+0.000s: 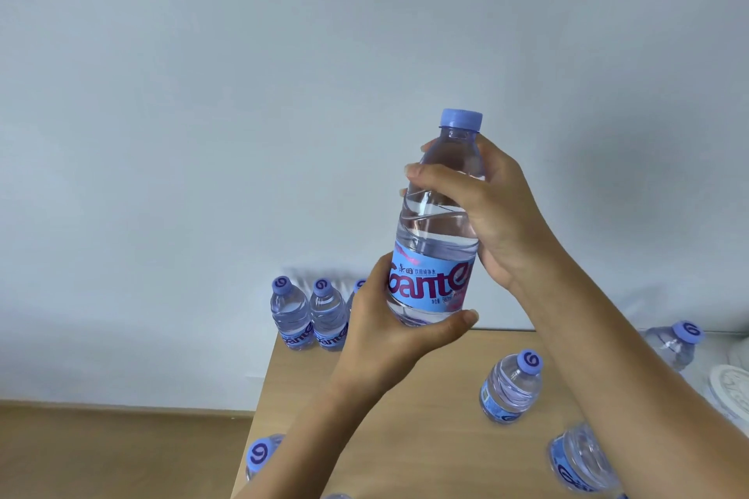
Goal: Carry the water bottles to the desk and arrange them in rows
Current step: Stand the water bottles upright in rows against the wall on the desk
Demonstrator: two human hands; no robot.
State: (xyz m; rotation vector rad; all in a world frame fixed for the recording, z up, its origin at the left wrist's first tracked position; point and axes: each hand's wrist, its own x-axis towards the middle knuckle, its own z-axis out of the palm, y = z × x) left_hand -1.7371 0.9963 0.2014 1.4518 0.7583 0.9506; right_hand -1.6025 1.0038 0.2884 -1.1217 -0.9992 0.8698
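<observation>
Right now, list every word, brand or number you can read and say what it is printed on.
"Gante": brand in large letters on the blue label of the held bottle.
Small print above and below it: too small to read.
Swirl logo, no letters: cap of a desk bottle.
Other bottles' labels: partly hidden, unreadable.

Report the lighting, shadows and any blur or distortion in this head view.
Head view: soft, even light; a faint shadow on the wall right of the held bottle; label sharp; wide-angle lens tilts the edge bottles outward; the white object at right is blurred.
</observation>
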